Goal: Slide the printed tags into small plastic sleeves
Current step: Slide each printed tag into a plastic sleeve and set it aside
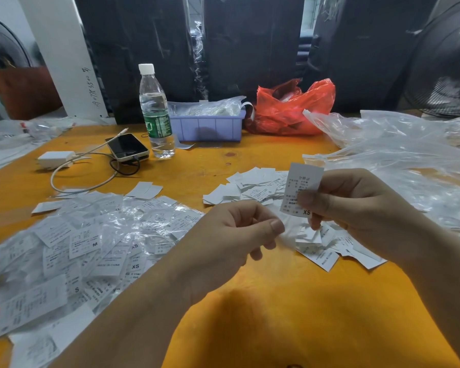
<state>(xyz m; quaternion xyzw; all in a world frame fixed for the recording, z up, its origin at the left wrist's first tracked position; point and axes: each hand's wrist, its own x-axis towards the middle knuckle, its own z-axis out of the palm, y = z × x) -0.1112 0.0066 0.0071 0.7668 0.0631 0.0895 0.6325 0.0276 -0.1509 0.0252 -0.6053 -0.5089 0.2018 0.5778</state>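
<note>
My right hand (356, 205) pinches a white printed tag (302, 187) marked XS and holds it upright above the table. My left hand (231, 235) sits just left of it, thumb and fingers pinched on a thin clear plastic sleeve (287, 236) that is hard to make out. Loose bare tags (252, 187) lie in a heap behind and under my hands. A wide pile of tags in clear sleeves (91, 248) covers the table's left side.
The orange table (276, 301) carries a water bottle (156, 112), a phone (128, 147) with cables and a white charger (55, 159), a lilac tray (207, 126), a red bag (290, 110) and crumpled clear bags (396, 155) at right. A fan (446, 62) stands far right.
</note>
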